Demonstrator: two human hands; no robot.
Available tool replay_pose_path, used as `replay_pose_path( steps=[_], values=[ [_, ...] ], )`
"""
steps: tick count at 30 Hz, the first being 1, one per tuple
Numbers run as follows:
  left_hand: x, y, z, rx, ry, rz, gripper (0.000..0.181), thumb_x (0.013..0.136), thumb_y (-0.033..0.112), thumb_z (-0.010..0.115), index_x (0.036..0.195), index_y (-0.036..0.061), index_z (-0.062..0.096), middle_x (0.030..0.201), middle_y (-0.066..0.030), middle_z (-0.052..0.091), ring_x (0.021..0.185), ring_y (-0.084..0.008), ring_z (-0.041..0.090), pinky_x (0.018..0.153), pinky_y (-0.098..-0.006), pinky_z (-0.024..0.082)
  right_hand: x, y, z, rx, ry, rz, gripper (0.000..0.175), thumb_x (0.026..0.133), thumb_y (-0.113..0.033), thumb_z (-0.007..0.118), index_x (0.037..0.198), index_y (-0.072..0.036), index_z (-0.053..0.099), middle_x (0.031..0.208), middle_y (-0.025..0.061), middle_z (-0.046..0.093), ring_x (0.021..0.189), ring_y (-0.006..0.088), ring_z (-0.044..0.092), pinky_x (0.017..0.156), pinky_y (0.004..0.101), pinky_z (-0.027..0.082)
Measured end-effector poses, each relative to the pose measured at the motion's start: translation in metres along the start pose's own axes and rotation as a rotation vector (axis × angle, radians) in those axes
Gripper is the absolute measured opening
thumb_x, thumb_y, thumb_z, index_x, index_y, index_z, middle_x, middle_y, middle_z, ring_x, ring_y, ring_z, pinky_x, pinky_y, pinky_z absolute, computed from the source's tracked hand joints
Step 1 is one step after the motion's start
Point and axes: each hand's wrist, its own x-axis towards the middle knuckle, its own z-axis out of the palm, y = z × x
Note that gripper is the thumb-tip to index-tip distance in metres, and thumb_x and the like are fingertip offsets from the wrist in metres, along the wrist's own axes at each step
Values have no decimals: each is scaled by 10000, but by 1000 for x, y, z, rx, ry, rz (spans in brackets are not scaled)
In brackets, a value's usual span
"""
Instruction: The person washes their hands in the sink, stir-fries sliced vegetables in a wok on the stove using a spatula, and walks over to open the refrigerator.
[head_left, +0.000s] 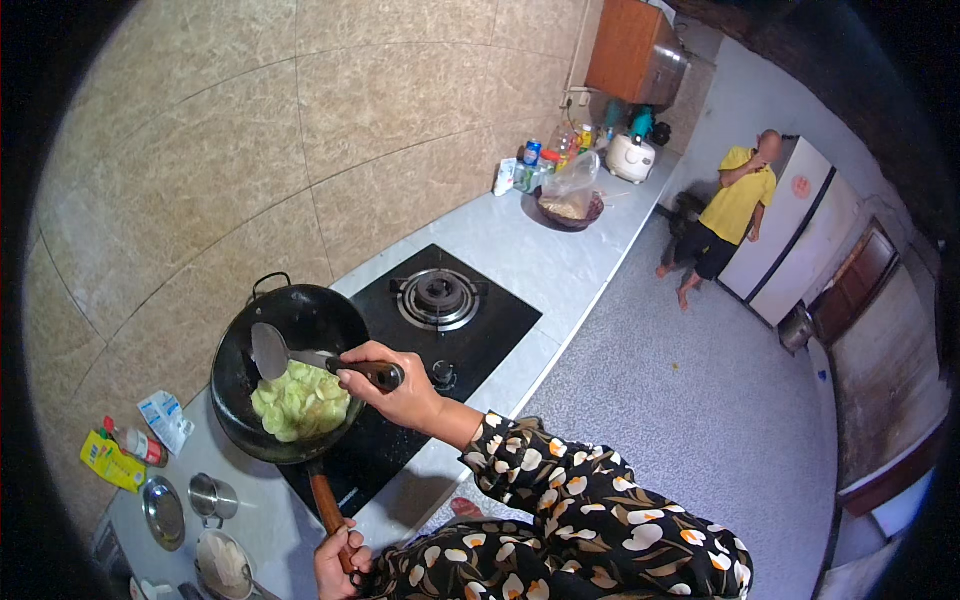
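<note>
A black wok (232, 382) sits over the left side of a black glass gas hob (495, 322). My left hand (337, 559) grips its wooden handle (327, 499) near the end. My right hand (394, 390) is closed around the dark wooden handle of a metal spatula (270, 351), whose blade is inside the wok, above and beside the food. Pale green sliced vegetable pieces (300, 403) lie heaped in the lower part of the wok. The right burner (438, 292) has nothing on it and shows no flame.
At left are a metal lid (163, 513), a small metal cup (211, 496), a bowl of white powder (223, 566), a jar (144, 448) and a yellow packet (112, 461). Further right stand a basket (571, 219), bottles and a rice cooker (630, 159). A person (739, 195) stands by a refrigerator (795, 225).
</note>
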Motion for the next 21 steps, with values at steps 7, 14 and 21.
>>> replay_pose_path(
  steps=[7, 14, 21],
  values=[
    [0, 4, 6, 31, 32, -23, 204, 881, 271, 520, 1006, 112, 498, 681, 4, 481, 477, -122, 422, 371, -282, 382, -9, 4, -3, 8, 5, 34, 214, 813, -169, 650, 945, -10, 594, 704, 69, 634, 670, 92, 606, 608, 241, 485],
    [-14, 19, 25, 190, -29, -191, 222, 941, 373, 412, 855, 181, 482, 568, 28, 430, 559, -118, 535, 373, -227, 405, -20, -3, -5, -57, 21, -276, 211, 754, -72, 675, 944, -19, 601, 811, 107, 617, 669, 207, 618, 600, 285, 498],
    [-26, 24, 56, 113, 54, -140, 196, 917, 294, 487, 950, 111, 547, 685, -28, 563, 561, -163, 557, 460, -322, 474, -51, -10, -2, -104, -219, -360, 210, 770, -118, 629, 953, -50, 553, 855, 155, 535, 738, 338, 565, 631, 388, 474]
  ],
)
